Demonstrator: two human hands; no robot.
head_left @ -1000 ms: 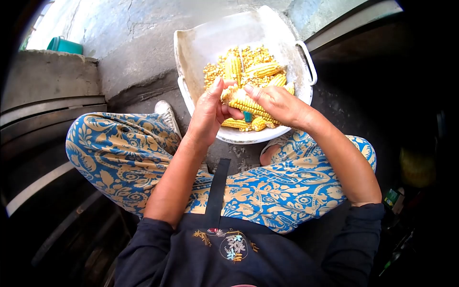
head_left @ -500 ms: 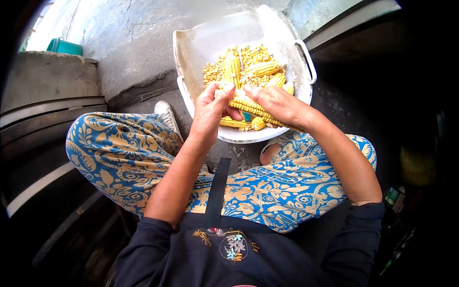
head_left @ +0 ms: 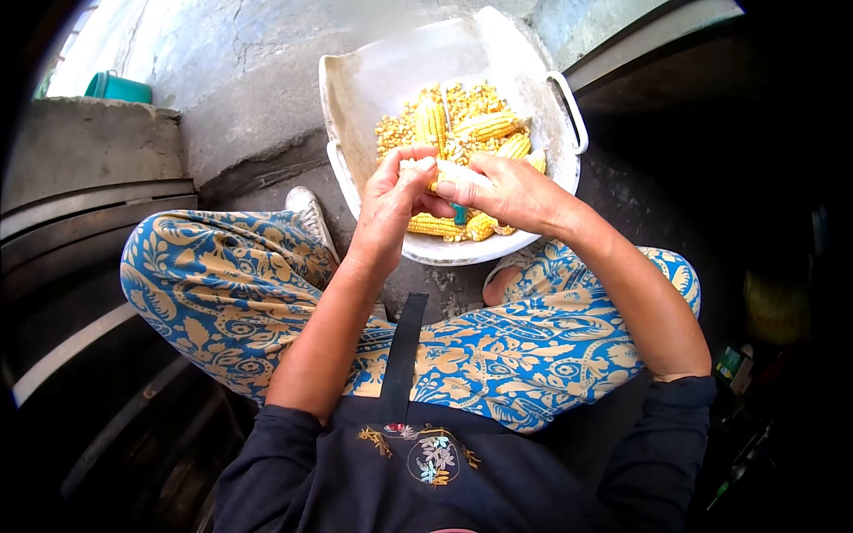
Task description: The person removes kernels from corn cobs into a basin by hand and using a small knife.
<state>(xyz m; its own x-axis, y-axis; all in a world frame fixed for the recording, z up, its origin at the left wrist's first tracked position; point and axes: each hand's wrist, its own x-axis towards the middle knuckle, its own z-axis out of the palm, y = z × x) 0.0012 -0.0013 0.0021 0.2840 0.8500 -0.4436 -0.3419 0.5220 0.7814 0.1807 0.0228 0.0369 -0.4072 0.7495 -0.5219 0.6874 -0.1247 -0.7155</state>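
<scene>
Over a white tub [head_left: 364,84], both hands are close together at a yellow corn cob [head_left: 434,184], mostly hidden by the fingers. My left hand [head_left: 391,200] has its fingers wrapped round the cob's left end. My right hand [head_left: 515,191] is closed on the cob from the right, thumb pressed near its middle. Beneath the hands, a small green object [head_left: 459,214] shows. Inside the tub lie loose kernels [head_left: 395,133] and several whole cobs, among them one upright in view [head_left: 431,122] and one slanting [head_left: 487,126].
The tub has a handle [head_left: 571,111] on its right. A concrete ledge [head_left: 93,142] holds a green bucket [head_left: 120,87] at the upper left. My knees in patterned trousers [head_left: 222,293] flank the tub's near side, and a shoe [head_left: 306,213] stands left of it.
My left thumb has come down toward the fingers. The cob, earlier pointing down to the right with its kernel rows in view, is now mostly hidden between the hands.
</scene>
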